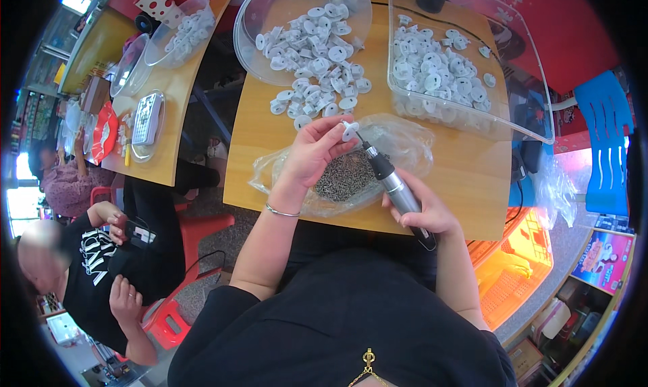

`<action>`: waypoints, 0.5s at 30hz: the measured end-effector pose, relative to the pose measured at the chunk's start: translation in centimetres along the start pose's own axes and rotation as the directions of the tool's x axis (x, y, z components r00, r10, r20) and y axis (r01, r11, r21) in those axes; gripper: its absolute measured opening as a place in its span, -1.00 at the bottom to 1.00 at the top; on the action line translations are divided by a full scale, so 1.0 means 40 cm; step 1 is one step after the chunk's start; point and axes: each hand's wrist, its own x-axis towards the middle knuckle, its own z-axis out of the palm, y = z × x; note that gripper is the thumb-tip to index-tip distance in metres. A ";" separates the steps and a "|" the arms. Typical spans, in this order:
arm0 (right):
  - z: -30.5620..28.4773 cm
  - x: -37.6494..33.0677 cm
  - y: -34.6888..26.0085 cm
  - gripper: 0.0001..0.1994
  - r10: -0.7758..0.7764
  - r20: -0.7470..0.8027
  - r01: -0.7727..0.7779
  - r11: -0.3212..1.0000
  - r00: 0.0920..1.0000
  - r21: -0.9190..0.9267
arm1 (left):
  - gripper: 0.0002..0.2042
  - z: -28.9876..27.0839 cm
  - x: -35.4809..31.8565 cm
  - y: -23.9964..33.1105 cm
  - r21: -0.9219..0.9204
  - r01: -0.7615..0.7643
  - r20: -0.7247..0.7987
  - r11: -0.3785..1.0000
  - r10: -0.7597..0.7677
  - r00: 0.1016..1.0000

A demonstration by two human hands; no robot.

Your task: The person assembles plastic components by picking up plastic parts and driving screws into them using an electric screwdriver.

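Observation:
My left hand [312, 152] pinches a small white plastic disc-shaped part [349, 131] between thumb and fingers. Wrapped around a silver and black electric screwdriver [401, 192] is my right hand [428, 210]. The screwdriver's thin bit points up and left, its tip at or very near the white part; exact contact is too small to tell. Below both hands, a clear plastic bag [413, 139] lies spread on the wooden table [466, 184], with a heap of small metal screws [343, 178] on it.
A clear round tub [250, 46] tips out a pile of white parts [314, 83]. A clear rectangular bin [472, 114] holds more at the right. An orange crate [503, 292] stands below right. At left, a seated person [94, 265] holds a dark object beside a second table [162, 164].

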 end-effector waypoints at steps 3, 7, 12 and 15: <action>0.003 0.000 -0.001 -0.07 0.003 -0.004 -0.003 1.000 1.000 0.003 | -0.73 0.000 -0.001 0.001 -0.001 0.001 0.000 1.000 -0.001 1.000; 0.004 0.005 0.009 0.04 -0.040 -0.020 0.039 0.998 0.999 -0.042 | -0.73 -0.002 0.002 -0.003 -0.008 0.001 -0.002 1.000 -0.001 1.000; 0.000 0.001 0.002 -0.03 -0.018 -0.004 0.018 1.000 1.000 -0.025 | -0.73 -0.002 0.001 -0.002 0.006 0.000 -0.005 1.000 0.000 1.000; -0.001 0.001 0.000 -0.07 0.007 0.006 -0.006 1.000 1.000 -0.011 | -0.74 -0.003 0.000 -0.002 0.007 -0.001 -0.008 1.000 0.001 1.000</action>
